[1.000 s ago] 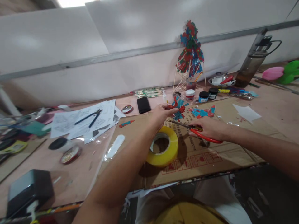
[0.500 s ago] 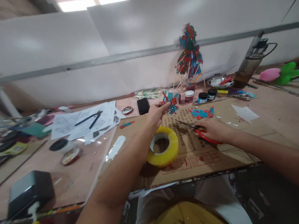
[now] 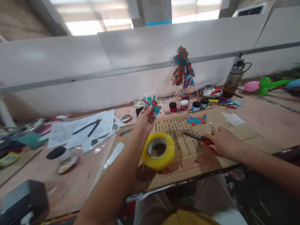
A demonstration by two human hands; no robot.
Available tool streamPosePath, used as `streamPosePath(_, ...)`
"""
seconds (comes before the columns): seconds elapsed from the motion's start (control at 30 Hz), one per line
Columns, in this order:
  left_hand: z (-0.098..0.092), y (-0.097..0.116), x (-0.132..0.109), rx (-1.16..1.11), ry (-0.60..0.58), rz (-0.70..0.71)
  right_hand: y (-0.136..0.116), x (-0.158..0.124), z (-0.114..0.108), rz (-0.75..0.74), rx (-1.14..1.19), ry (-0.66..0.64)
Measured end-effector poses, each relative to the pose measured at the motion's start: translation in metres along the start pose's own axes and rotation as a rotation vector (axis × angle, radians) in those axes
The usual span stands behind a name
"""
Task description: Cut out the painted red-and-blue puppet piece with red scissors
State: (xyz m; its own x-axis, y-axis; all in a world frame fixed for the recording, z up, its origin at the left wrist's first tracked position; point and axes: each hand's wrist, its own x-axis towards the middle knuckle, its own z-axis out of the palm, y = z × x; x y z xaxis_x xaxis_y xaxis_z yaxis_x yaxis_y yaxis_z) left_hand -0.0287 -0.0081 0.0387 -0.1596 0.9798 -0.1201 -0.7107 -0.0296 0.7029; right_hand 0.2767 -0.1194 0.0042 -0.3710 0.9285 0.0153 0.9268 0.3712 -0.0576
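My left hand (image 3: 144, 119) is raised above the cardboard sheet (image 3: 187, 150) and pinches a small red-and-blue painted cutout (image 3: 151, 105) on clear film. My right hand (image 3: 222, 142) rests on the cardboard, its fingers in the red handles of a pair of scissors (image 3: 199, 138) whose blades lie flat and point left. A yellow roll of tape (image 3: 158, 151) sits on the cardboard just below my left forearm. Another red-and-blue cutout (image 3: 196, 119) lies on the cardboard beyond the scissors.
Small paint jars (image 3: 188, 105) stand in a row at the back, beside a painted figure on sticks (image 3: 183, 70) leaning on the white wall. Drawings and pens (image 3: 87, 127) lie to the left, a water bottle (image 3: 233, 79) and pink and green balloons (image 3: 260, 85) to the right.
My left hand has lifted the cutout up and to the left, away from the scissors. My right hand has lowered the scissors flat onto the cardboard. The camera has tilted up.
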Motion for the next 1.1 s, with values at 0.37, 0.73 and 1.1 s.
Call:
streamPosePath(0.37,-0.068,0.037,0.000,-0.127,0.106,0.193,-0.135,0.021,0.008,-0.626,0.190,0.200)
streamPosePath(0.73,-0.078,0.041,0.002,-0.149,0.093,0.245,-0.153,0.046,0.002,-0.479,0.256,0.036)
streamPosePath(1.1,-0.060,0.032,-0.009,-0.124,0.104,0.095,-0.099,0.126,0.012,-0.272,0.108,0.137)
